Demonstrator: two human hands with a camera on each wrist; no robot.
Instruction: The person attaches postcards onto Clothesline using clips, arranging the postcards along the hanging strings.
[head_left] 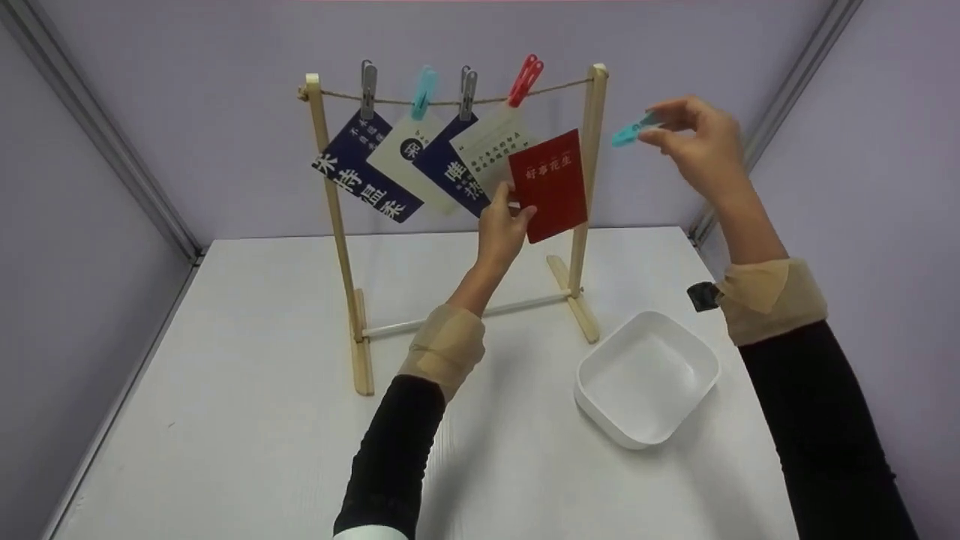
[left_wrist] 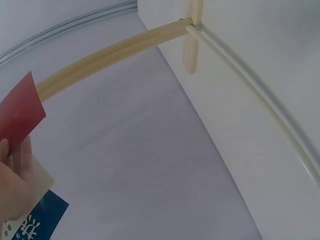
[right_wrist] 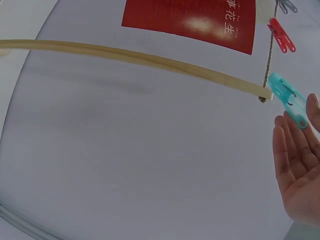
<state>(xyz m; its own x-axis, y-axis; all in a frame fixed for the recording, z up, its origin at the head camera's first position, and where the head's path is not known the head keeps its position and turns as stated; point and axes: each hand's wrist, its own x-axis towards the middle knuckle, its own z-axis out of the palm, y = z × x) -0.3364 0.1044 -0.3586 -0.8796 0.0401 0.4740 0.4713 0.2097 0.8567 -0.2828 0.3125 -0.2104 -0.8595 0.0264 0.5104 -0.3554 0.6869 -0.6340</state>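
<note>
My left hand (head_left: 504, 234) pinches a red card (head_left: 553, 187) with white characters by its lower left edge, in front of the wooden rack's right post (head_left: 594, 112). To the right of that post, my right hand (head_left: 701, 146) holds a turquoise clothespin (head_left: 634, 130) between thumb and fingers; the right wrist view shows the clothespin (right_wrist: 289, 100) close to the post's top. From the rope (head_left: 566, 88) hang blue and cream cards, pinned by a grey clothespin (head_left: 368, 90), a turquoise one (head_left: 424, 94), another grey one (head_left: 467, 94) and a red one (head_left: 525, 81).
A white plastic basin (head_left: 600, 409) stands on the white table (head_left: 247, 420), right of the rack's foot (head_left: 574, 300). A pale crossbar (head_left: 525, 304) joins the two feet low down. Walls enclose the table at the back and both sides.
</note>
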